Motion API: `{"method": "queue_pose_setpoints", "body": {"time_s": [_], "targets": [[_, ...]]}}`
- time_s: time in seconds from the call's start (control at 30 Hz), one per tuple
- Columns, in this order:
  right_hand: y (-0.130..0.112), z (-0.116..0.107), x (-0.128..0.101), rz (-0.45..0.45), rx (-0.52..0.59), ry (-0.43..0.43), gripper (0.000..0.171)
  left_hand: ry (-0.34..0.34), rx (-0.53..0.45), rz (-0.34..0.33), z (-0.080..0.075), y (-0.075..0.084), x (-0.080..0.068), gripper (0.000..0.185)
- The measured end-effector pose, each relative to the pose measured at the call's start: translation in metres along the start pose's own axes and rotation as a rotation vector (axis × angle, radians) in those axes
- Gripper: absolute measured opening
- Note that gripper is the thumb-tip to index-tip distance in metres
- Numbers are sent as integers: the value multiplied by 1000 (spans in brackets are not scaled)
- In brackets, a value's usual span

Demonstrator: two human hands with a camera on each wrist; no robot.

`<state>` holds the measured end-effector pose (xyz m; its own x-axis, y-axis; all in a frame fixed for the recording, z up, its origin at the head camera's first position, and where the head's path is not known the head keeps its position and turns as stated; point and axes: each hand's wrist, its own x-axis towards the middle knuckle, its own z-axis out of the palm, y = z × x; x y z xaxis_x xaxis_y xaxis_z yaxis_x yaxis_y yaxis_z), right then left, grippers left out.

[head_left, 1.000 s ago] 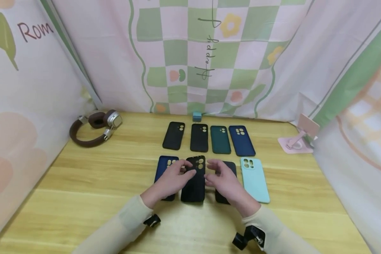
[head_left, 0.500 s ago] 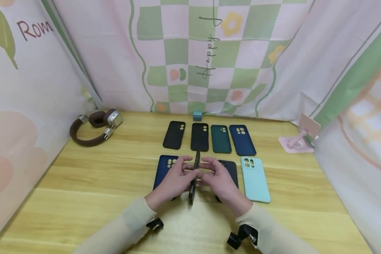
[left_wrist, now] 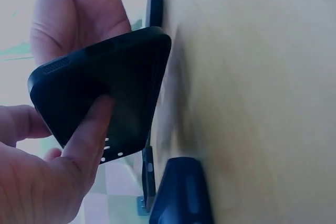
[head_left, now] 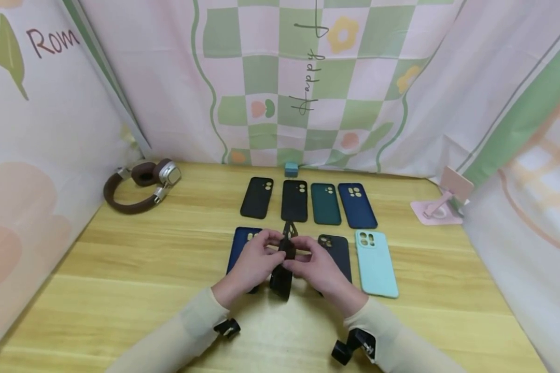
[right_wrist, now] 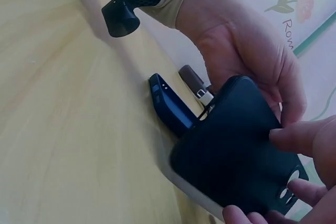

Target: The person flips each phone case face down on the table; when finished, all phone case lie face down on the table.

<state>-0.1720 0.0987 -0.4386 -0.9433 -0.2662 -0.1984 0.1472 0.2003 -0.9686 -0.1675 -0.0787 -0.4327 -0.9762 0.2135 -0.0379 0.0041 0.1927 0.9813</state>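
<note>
Both hands hold a black phone case (head_left: 281, 282) above the table's near middle, turned nearly edge-on in the head view. My left hand (head_left: 254, 261) pinches it, its thumb pressing into the hollow inside (left_wrist: 134, 82) in the left wrist view. From the other side my right hand (head_left: 317, 267) grips it, the thumb on the smooth back (right_wrist: 231, 140) with its camera holes. Partly hidden behind the left hand lies a dark blue phone case (head_left: 239, 248). A second black phone case (head_left: 339, 251) lies partly under the right hand, with a turquoise case (head_left: 378, 269) beside it.
A back row has two black cases (head_left: 257, 199), a green case (head_left: 325, 204) and a blue case (head_left: 358, 207). Behind it stands a small blue block (head_left: 291, 169). Brown headphones (head_left: 133, 206) lie at left, a pink phone stand (head_left: 448, 191) at right.
The black case has turned from back-up to edge-on, then slightly round again. My right hand has come from beside the case to grip it; the left hand keeps hold.
</note>
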Motion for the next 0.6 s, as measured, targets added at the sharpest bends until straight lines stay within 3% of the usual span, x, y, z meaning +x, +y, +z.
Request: {"method": "queue_pose_setpoints", "body": {"time_s": [0.3, 0.4, 0.6], "targets": [[1, -4, 4, 58, 109, 57, 50, 73, -89, 3, -8, 4, 2, 34], [3, -7, 5, 65, 111, 74, 48, 73, -14, -23, -10, 4, 3, 35], [5, -15, 5, 79, 13, 62, 51, 98, 192, -59, -13, 2, 7, 37]]}}
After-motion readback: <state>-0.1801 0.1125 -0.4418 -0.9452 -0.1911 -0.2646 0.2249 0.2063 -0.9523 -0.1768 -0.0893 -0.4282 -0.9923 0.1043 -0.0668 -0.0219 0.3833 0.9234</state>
